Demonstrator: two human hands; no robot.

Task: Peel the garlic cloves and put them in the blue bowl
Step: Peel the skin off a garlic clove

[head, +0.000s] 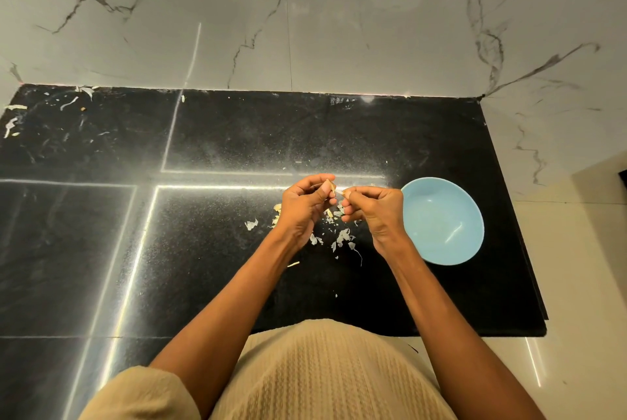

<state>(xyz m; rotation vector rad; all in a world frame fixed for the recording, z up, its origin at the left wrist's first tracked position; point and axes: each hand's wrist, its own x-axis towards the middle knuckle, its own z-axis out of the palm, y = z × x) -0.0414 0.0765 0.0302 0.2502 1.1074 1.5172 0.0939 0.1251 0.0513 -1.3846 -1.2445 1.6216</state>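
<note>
Garlic clove (334, 189) is pinched between both hands above the table (217, 134): left hand (303, 204) fingers hold it, right hand (371, 207) fingers pull skin. Better to peel in small strips, then drop it in blue bowl (442, 221) at 3 o'clock, which looks empty

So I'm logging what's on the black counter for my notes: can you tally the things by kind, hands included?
Hands: 2, left hand and right hand, both pinching one garlic clove
Blue bowl: 1, nothing visible inside
Garlic clove in the hands: 1
Peel scraps: one scattered patch, too small to count
Total: 4 countable things
</note>
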